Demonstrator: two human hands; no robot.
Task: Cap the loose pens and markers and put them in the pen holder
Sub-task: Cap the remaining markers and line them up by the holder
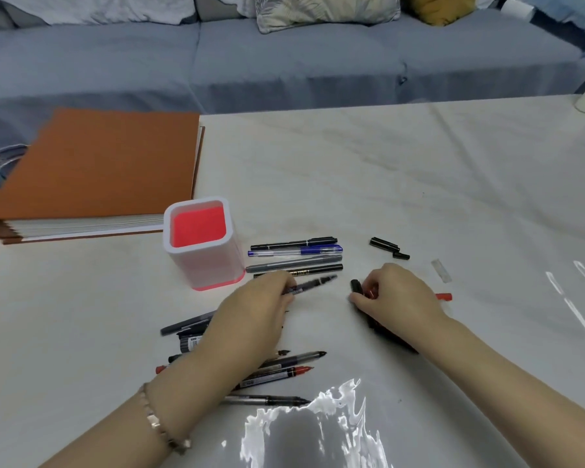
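Glare (pixel 318 420) on the table cover sits closest to me, and just beyond it I see a loose pile of uncapped pens (pixel 277 369) with tips pointing right, partly hidden under my left forearm. On that wrist is a bracelet (pixel 159 423). My left hand (pixel 250 312) has its fingertips pinched on a dark pen (pixel 313 283) whose bare tip points right and slightly up. My right hand (pixel 399 295) is curled knuckles-up, thumb and fingers closed on a black cap (pixel 356 286); a red cap (pixel 444 296) pokes out from behind it, and something dark lies under the palm that I cannot make out. Beyond the left hand four capped pens (pixel 296 258) lie in a neat row, just beside the holder (pixel 201 244), which stands upright with a white rim and red inside. Two black caps (pixel 387 246) and a clear cap (pixel 441 270) lie farther right. An orange binder (pixel 95 173) rests behind the holder.
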